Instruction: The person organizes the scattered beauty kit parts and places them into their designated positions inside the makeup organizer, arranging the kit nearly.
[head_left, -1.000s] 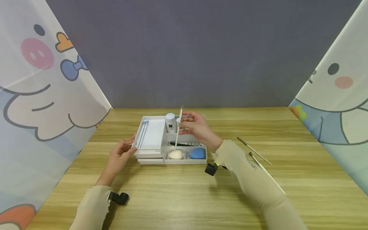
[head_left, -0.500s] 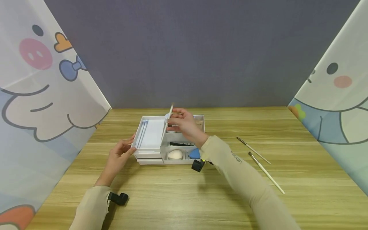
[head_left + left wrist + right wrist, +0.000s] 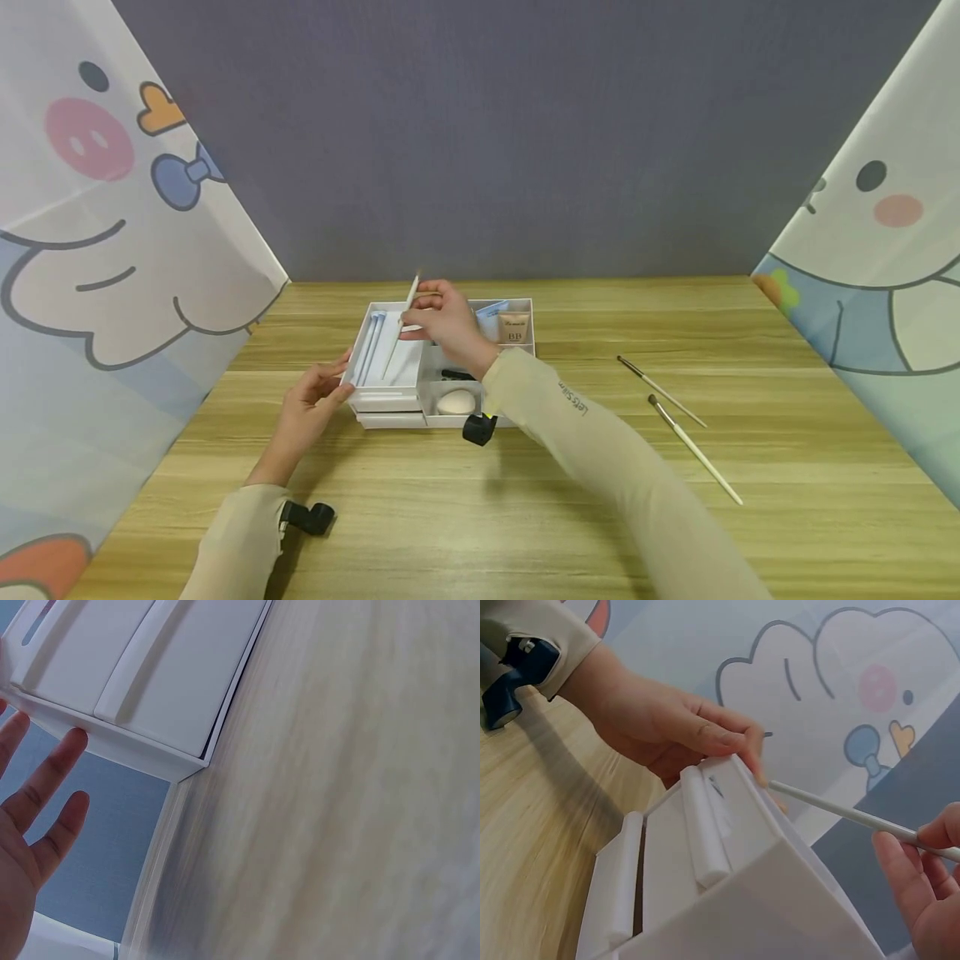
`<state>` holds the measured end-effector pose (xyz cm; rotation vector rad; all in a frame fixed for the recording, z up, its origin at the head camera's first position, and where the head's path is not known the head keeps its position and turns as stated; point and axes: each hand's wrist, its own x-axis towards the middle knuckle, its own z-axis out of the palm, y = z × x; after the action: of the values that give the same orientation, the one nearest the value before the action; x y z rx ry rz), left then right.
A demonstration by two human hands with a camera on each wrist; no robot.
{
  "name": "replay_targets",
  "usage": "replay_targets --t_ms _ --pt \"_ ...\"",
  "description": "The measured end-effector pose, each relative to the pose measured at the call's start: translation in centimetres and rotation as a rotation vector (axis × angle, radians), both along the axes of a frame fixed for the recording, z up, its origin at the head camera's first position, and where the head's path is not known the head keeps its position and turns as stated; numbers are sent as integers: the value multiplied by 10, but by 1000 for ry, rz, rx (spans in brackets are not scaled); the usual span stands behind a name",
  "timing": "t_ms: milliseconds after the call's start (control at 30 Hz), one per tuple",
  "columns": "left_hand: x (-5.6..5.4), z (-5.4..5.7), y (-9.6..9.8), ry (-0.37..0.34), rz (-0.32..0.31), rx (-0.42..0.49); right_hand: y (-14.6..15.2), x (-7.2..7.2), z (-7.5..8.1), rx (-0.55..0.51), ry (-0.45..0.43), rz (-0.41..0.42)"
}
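Observation:
My right hand pinches a slim white makeup brush between thumb and fingers, bristles up. The brush slants over the top tray at the left of a white makeup organizer, handle end low over the tray floor. Two light-blue-tipped white sticks lie along that tray's left wall. My left hand rests at the organizer's front left corner, thumb at the edge. In the left wrist view its straight, spread fingers reach along the organizer's side. The right forearm hides part of the organizer's right half.
A cream makeup sponge, a black stick, a blue tube and a BB cream tube occupy other compartments. Two brushes, one shorter and one longer, lie on the wooden table to the right.
My right hand has carried the brush leftward, from above the sponge compartment to over the left tray. The left hand stays at the organizer's corner.

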<state>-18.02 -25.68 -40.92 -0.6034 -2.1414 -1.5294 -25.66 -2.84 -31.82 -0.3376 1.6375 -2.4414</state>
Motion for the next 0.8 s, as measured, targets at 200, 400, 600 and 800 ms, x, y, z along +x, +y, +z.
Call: replay_targets --t_ms 200,400,600,800 --pt "0 0 0 -2 7 1 -13 0 -2 34 -5 -21" --pt "0 -3 -2 -13 3 -2 -20 2 -5 88 -12 -7" --pt "1 -4 -2 -3 8 -6 -23 2 -8 143 -50 24" --pt "1 -1 0 3 10 -10 -25 0 -5 213 -99 30"
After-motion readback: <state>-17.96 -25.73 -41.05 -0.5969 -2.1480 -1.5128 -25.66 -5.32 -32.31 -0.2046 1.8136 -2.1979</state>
